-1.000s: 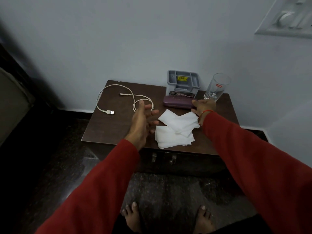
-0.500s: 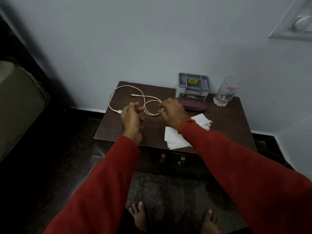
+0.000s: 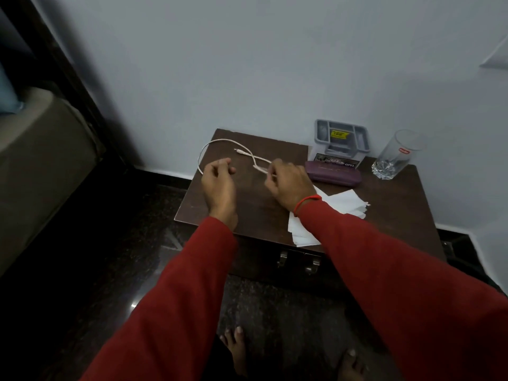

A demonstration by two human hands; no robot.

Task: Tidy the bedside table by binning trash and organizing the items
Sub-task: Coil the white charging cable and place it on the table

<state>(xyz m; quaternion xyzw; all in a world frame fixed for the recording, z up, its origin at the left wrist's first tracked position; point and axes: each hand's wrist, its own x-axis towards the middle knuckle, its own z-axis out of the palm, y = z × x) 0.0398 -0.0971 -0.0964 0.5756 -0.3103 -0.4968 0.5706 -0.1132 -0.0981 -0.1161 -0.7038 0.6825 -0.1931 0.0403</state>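
Observation:
A white charging cable (image 3: 220, 142) lies looped on the left half of the dark brown bedside table (image 3: 393, 213). My left hand (image 3: 219, 182) pinches one end of the cable at the table's left side. My right hand (image 3: 288, 182) is closed on the cable's middle loop. Several white tissues (image 3: 346, 200) lie spread under and to the right of my right wrist. A purple case (image 3: 334, 176) lies behind the tissues. A grey organizer tray (image 3: 342, 138) stands against the wall, and an empty drinking glass (image 3: 395, 155) sits at the back right.
A bed (image 3: 35, 166) with a dark frame stands to the left. The table front has a drawer with metal handles (image 3: 298, 261). My bare feet (image 3: 239, 350) stand on the dark stone floor below the table. The pale wall rises right behind it.
Both hands moved left from the tissues and the case onto the cable and closed on it. The view swung left, so the table now sits further right.

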